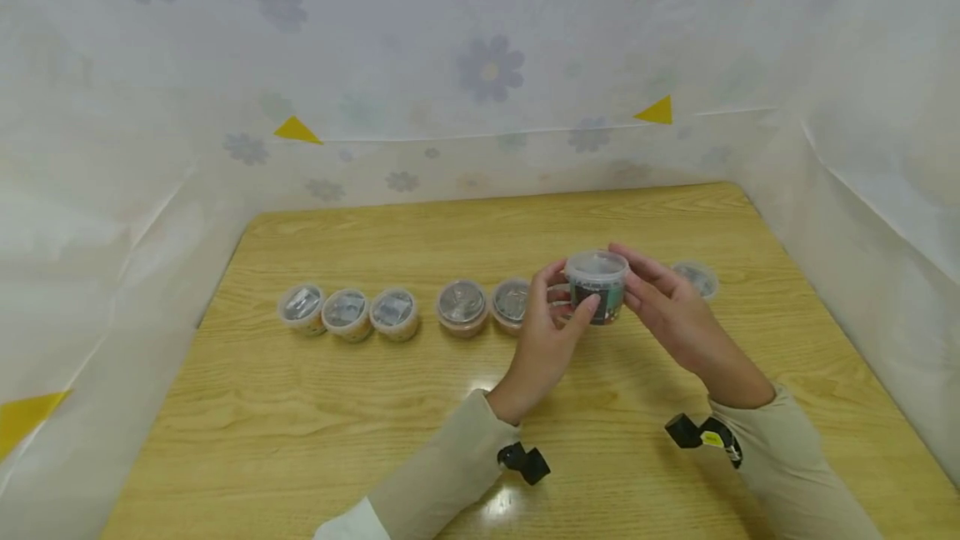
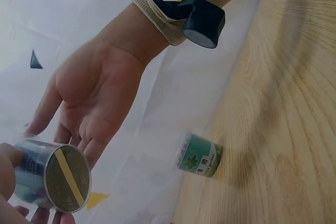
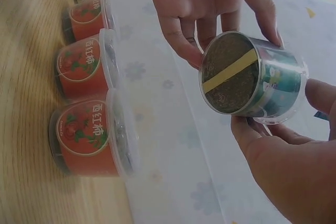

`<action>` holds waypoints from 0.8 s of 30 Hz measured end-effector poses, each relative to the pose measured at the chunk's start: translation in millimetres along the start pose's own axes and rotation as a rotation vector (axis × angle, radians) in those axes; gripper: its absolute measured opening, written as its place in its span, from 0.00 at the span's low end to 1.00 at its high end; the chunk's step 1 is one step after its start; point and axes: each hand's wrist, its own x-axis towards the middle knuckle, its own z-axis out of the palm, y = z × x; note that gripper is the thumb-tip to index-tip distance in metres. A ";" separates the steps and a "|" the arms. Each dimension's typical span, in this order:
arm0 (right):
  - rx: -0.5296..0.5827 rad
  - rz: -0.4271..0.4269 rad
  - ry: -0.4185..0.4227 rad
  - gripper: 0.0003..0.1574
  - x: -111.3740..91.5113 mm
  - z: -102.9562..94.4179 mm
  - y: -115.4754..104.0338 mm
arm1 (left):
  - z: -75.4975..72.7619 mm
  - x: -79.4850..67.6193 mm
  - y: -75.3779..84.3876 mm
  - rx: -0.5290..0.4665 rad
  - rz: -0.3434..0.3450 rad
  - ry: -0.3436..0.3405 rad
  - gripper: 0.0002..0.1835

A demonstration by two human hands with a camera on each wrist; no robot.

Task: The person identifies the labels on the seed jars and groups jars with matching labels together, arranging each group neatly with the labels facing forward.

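A clear plastic cup (image 1: 597, 294) with a green and dark label is held up above the table in both hands. My left hand (image 1: 547, 340) grips it from the left, with the thumb across the label. On the other side my right hand (image 1: 678, 323) holds it near the lidded rim, thumb and fingers around that end. In the right wrist view the cup's base (image 3: 228, 74) faces the camera, showing brown material crossed by a yellow strip. Past the right hand stands a green-labelled lidded cup (image 2: 200, 155).
Three lidded cups (image 1: 347, 315) stand in a row at the left. Nearer the middle are lidded cups (image 1: 462, 307) with red tomato labels, one partly hidden behind the left hand. The wooden table (image 1: 337, 423) is enclosed by flowered white curtains (image 1: 420, 98) at back and sides.
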 end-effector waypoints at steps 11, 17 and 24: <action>-0.069 0.055 -0.026 0.31 1.4 3.6 9.1 | 3.0 -4.1 1.1 -0.010 -0.035 -0.045 0.33; -0.103 0.067 -0.044 0.32 0.7 6.2 11.1 | 0.9 -6.4 13.6 -0.011 -0.084 -0.067 0.34; -0.097 0.069 -0.023 0.33 -1.3 4.9 8.3 | -4.9 -7.9 33.3 -0.012 -0.083 -0.076 0.34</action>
